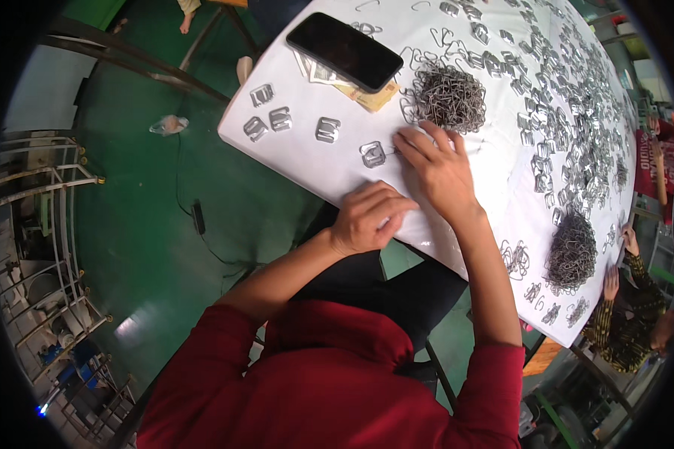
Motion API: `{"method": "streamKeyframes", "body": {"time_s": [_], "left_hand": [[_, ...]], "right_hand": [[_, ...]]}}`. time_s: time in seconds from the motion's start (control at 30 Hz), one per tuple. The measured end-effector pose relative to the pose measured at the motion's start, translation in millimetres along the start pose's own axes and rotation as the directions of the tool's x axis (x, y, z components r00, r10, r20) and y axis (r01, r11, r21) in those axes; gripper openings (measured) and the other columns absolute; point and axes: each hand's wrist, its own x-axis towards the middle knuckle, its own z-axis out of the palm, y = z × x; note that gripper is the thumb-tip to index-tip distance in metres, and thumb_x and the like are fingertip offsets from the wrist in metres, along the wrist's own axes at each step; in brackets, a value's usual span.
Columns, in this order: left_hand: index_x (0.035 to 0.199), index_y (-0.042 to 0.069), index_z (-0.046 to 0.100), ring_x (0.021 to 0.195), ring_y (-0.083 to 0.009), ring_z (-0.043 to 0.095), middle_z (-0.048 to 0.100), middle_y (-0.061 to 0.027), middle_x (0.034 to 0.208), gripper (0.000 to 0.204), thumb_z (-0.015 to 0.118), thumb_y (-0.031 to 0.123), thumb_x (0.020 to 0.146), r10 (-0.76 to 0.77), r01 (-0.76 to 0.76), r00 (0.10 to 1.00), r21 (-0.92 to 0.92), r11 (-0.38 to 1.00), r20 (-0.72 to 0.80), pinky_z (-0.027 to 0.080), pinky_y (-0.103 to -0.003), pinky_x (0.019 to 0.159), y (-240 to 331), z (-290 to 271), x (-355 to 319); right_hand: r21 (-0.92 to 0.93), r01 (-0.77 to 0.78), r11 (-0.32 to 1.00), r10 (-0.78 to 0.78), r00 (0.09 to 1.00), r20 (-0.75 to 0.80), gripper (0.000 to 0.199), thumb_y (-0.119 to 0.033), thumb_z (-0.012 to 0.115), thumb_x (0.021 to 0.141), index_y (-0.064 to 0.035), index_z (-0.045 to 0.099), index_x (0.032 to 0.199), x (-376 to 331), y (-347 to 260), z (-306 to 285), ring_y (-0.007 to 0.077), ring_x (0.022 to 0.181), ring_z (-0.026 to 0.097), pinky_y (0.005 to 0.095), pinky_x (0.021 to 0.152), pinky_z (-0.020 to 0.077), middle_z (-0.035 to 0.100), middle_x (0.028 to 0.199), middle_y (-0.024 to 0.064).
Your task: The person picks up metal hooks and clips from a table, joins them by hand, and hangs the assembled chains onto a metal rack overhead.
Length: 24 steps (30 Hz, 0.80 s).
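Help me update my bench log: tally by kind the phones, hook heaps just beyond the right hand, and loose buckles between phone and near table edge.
Black phone: 1
Heap of dark wire hooks: 1
Loose metal buckles: 5
Total: 7

Left hand (pixel 368 218) curls inward; right hand (pixel 443 170) extends farther forward.

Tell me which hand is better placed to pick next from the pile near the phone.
Probably your right hand: its fingers are near the wire pile, while your left hand is farther away, at the table edge.
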Motion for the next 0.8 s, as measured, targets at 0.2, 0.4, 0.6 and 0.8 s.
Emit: {"method": "streamKeyframes", "body": {"time_s": [0.2,0.4,0.6,0.8], "left_hand": [[0.097,0.007,0.062,0.090,-0.0266,0.051,0.057,-0.0080,0.097,0.023,0.066,0.007,0.074,-0.103,0.135,0.990,0.449,0.883,-0.093,0.040,-0.036,0.078,-33,-38,34],[0.089,0.011,0.063,0.083,-0.0204,0.054,0.060,-0.0010,0.090,0.016,0.067,0.015,0.074,-0.010,-0.011,1.000,0.731,0.683,0.024,0.038,-0.033,0.067,-74,-39,78],[0.084,0.009,0.062,0.063,-0.0177,0.057,0.062,-0.0018,0.072,0.008,0.065,0.014,0.078,-0.133,0.161,0.987,0.603,0.781,-0.091,0.041,-0.032,0.061,-76,-42,80],[0.083,0.002,0.061,0.059,-0.0146,0.060,0.064,-0.0072,0.072,0.009,0.065,0.007,0.078,-0.391,0.429,0.903,0.325,0.843,-0.178,0.047,-0.028,0.056,-75,-35,81]], "right_hand": [[0.116,-0.313,0.943,0.314,0.949,0.003,0.033,0.004,0.060,0.065,-0.0097,0.065,0.095,-31,1,-26,0.0235,0.094,0.054,0.0372,0.074,0.0411,0.059,0.102,0.0036],[0.247,-0.350,0.904,0.397,0.900,-0.181,0.027,0.004,0.061,0.068,-0.0091,0.065,0.091,1,-2,-14,0.0232,0.085,0.055,0.0356,0.071,0.0419,0.059,0.093,0.0034],[0.211,-0.300,0.930,0.346,0.907,-0.238,0.021,-0.007,0.055,0.071,-0.0097,0.065,0.090,21,-1,22,0.0216,0.086,0.052,0.0343,0.073,0.0408,0.056,0.089,0.0034],[-0.022,-0.262,0.965,0.249,0.937,-0.246,0.019,-0.013,0.052,0.075,-0.0095,0.064,0.090,54,1,44,0.0200,0.086,0.049,0.0323,0.073,0.0366,0.051,0.086,0.0042]]}}
